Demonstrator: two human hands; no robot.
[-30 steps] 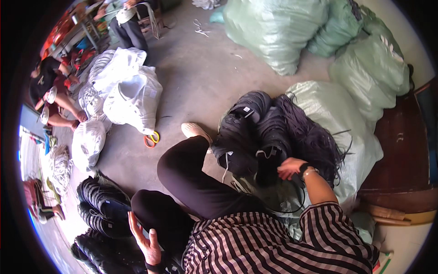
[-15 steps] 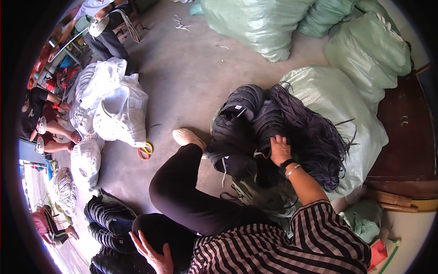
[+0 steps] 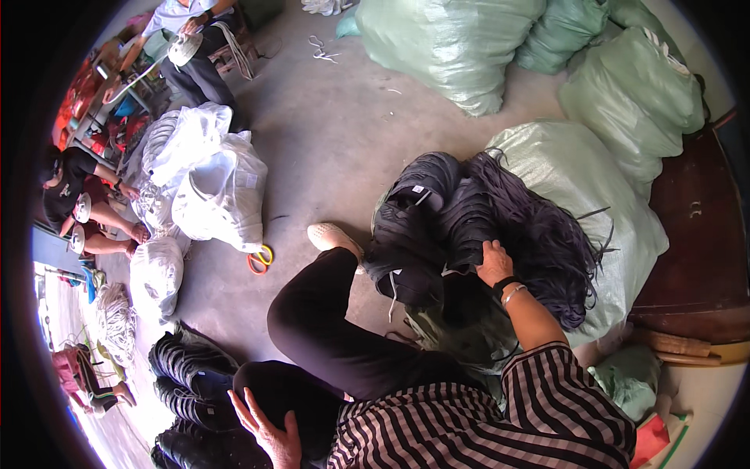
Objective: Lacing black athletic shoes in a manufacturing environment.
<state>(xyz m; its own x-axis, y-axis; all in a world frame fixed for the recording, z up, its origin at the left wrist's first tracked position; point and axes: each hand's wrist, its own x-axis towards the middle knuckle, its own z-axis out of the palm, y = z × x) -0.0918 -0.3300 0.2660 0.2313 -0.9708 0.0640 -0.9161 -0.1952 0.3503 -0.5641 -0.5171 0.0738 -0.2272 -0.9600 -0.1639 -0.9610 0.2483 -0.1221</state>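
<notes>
My right hand [image 3: 494, 264] is closed on the near end of a stack of nested black pieces that look like shoe uppers [image 3: 466, 215]. Its fingertips are partly hidden against the dark material. Left of that stack lies another row of black uppers [image 3: 405, 234], with a light lace hanging from its near end. A thick bundle of dark laces [image 3: 539, 234] spreads out on the right, by my right wrist. My left hand [image 3: 273, 438] lies by my bent knee, fingers spread, holding nothing.
More black uppers [image 3: 187, 367] are piled at lower left. Scissors with yellow and orange handles [image 3: 260, 259] lie on the floor beside white bags [image 3: 219, 195]. Large pale green sacks [image 3: 453, 55] stand at the back and right. Co-workers [image 3: 78, 187] sit at far left.
The whole view has shifted slightly, moving the scene right and down. My right hand stays at the stack's near end, its fingers drawn in more. My left hand has hardly moved.
</notes>
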